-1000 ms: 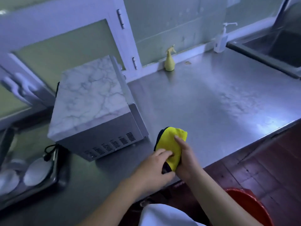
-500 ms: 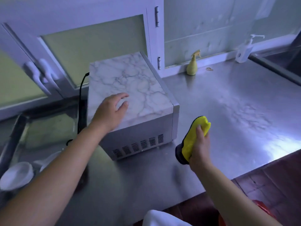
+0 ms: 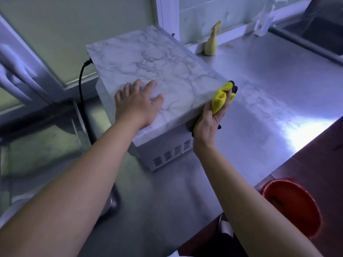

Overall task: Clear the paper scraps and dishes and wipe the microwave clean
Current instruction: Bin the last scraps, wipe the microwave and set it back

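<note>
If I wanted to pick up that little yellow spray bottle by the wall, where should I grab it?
The yellow spray bottle stands upright at the back of the steel counter, wall ledge right behind it. So come from the front, the open counter side, and probably grip its slim neck just under the trigger: the body widens downward, so up top is easier to wrap.

Left hand (image 3: 136, 106) and right hand (image 3: 209, 123) join bare forearms; a white garment edge (image 3: 174, 255) shows below.
</note>
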The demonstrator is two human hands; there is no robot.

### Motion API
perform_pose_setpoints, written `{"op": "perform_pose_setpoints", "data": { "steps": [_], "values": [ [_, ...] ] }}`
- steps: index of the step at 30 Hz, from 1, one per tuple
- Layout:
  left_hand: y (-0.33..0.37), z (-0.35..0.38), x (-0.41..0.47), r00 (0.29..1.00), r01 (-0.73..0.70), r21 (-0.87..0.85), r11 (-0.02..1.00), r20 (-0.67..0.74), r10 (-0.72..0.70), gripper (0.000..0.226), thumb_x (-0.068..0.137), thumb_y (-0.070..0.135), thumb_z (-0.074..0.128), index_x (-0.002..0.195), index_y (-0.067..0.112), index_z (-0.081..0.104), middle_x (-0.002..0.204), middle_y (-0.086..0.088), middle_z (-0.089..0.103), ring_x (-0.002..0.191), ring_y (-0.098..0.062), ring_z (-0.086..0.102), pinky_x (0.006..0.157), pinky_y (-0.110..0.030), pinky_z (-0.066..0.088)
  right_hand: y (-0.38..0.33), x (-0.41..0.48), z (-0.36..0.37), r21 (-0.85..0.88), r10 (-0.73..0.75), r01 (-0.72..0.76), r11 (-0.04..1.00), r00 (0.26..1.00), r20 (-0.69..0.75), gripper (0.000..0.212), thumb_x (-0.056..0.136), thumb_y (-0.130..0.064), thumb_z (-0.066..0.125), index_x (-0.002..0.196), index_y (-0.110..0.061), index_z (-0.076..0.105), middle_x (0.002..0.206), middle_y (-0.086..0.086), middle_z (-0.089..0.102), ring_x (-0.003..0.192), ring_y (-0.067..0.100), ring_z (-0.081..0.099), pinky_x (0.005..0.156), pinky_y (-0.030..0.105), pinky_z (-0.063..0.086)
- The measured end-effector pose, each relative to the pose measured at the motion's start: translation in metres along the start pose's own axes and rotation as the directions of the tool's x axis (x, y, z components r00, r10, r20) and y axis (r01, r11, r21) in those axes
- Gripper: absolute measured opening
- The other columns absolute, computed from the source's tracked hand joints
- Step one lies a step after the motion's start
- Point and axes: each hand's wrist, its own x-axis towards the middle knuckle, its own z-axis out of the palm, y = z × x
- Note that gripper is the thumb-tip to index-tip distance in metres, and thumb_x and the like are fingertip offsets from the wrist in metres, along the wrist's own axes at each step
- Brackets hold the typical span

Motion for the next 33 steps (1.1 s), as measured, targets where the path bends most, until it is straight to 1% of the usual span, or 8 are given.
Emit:
{"op": "perform_pose_setpoints", "data": {
  "steps": [8, 14, 16, 19, 21, 26, 29, 33],
  "values": [
    [0.005, -0.006, 0.0, 1.0, -0.003, -0.012, 1.0, -0.004, 0.003, 0.058, 0.095, 0.064, 0.029, 0.149, 0.044, 0.028, 0.162, -0.006, 0.024, 0.146, -0.032, 0.019, 0.118, -0.053, 0.011, 0.0, -0.154, 0.037, -0.011, 0.164, -0.168, 0.986, 0.941, 0.296, 0.061, 0.096, -0.035, 0.043, 0.141, -0.059, 0.011, 0.165, -0.017, -0.009, 0.15, -0.001, -0.01, 0.126, 0.042, 0.0],
    [0.004, -0.007, -0.002, 1.0, 0.013, -0.031, 0.999, 0.003, -0.013, 0.058, 0.095, 0.063, 0.029, 0.149, 0.044, 0.029, 0.163, -0.005, 0.023, 0.148, -0.031, 0.018, 0.119, -0.051, 0.009, -0.002, -0.189, -0.002, 0.044, 0.267, -0.358, 0.933, 0.769, 0.581, 0.059, 0.093, -0.033, 0.043, 0.149, -0.041, 0.026, 0.163, -0.013, 0.023, 0.148, 0.003, 0.024, 0.124, 0.039, 0.019],
    [0.004, -0.008, -0.002, 1.0, 0.013, -0.034, 0.999, 0.002, -0.013, 0.058, 0.095, 0.063, 0.029, 0.15, 0.044, 0.03, 0.163, -0.004, 0.022, 0.148, -0.031, 0.018, 0.119, -0.051, 0.01, -0.003, -0.179, -0.025, 0.025, 0.437, -0.543, 0.839, 0.702, 0.562, 0.061, 0.088, -0.042, 0.051, 0.147, -0.03, 0.041, 0.149, -0.005, 0.051, 0.135, 0.014, 0.05, 0.114, 0.041, 0.041],
    [0.004, -0.009, -0.002, 1.0, 0.017, -0.043, 0.999, 0.013, -0.016, 0.059, 0.095, 0.064, 0.028, 0.15, 0.044, 0.029, 0.164, -0.004, 0.021, 0.149, -0.031, 0.016, 0.12, -0.051, 0.009, -0.009, -0.155, -0.061, -0.022, 0.656, -0.731, 0.682, 0.598, 0.46, 0.066, 0.078, -0.053, 0.069, 0.136, -0.024, 0.057, 0.113, 0.0, 0.075, 0.099, 0.02, 0.073, 0.071, 0.032, 0.062],
    [0.005, -0.009, -0.002, 1.0, 0.013, -0.047, 0.999, 0.017, -0.013, 0.06, 0.095, 0.064, 0.027, 0.151, 0.044, 0.027, 0.164, -0.004, 0.02, 0.149, -0.031, 0.015, 0.12, -0.051, 0.008, -0.011, -0.13, -0.078, 0.004, 0.672, -0.717, 0.697, 0.654, 0.347, 0.065, 0.077, -0.055, 0.062, 0.134, -0.023, 0.059, 0.114, 0.002, 0.075, 0.097, 0.021, 0.074, 0.07, 0.032, 0.061],
    [0.006, -0.007, 0.0, 1.0, 0.007, -0.039, 0.999, -0.003, -0.007, 0.06, 0.094, 0.065, 0.027, 0.15, 0.045, 0.028, 0.163, -0.002, 0.021, 0.149, -0.029, 0.016, 0.12, -0.049, 0.008, -0.012, -0.028, -0.093, -0.038, 0.391, -0.389, 0.92, 0.917, 0.08, 0.066, 0.089, -0.056, 0.051, 0.149, -0.032, 0.04, 0.153, -0.003, 0.045, 0.137, 0.019, 0.047, 0.115, 0.047, 0.036],
    [0.004, -0.004, 0.002, 1.0, 0.015, -0.028, 1.0, -0.019, -0.016, 0.059, 0.093, 0.066, 0.027, 0.148, 0.047, 0.029, 0.162, 0.0, 0.024, 0.148, -0.027, 0.016, 0.119, -0.048, 0.008, -0.008, 0.02, -0.072, -0.032, 0.264, -0.262, 0.964, 0.962, 0.076, 0.068, 0.089, -0.057, 0.046, 0.153, -0.042, 0.03, 0.158, -0.021, 0.029, 0.144, 0.001, 0.031, 0.123, 0.04, 0.024],
    [0.004, -0.001, 0.004, 0.999, 0.029, -0.014, 0.999, -0.036, -0.03, 0.055, 0.09, 0.067, 0.028, 0.142, 0.051, 0.032, 0.158, 0.003, 0.028, 0.146, -0.025, 0.021, 0.118, -0.048, 0.011, 0.016, 0.029, -0.024, 0.022, 0.191, -0.191, 0.981, 0.981, -0.023, 0.062, 0.102, -0.044, 0.045, 0.157, -0.041, 0.017, 0.164, -0.02, 0.009, 0.148, -0.001, 0.015, 0.125, 0.039, 0.014]
  ]
}}
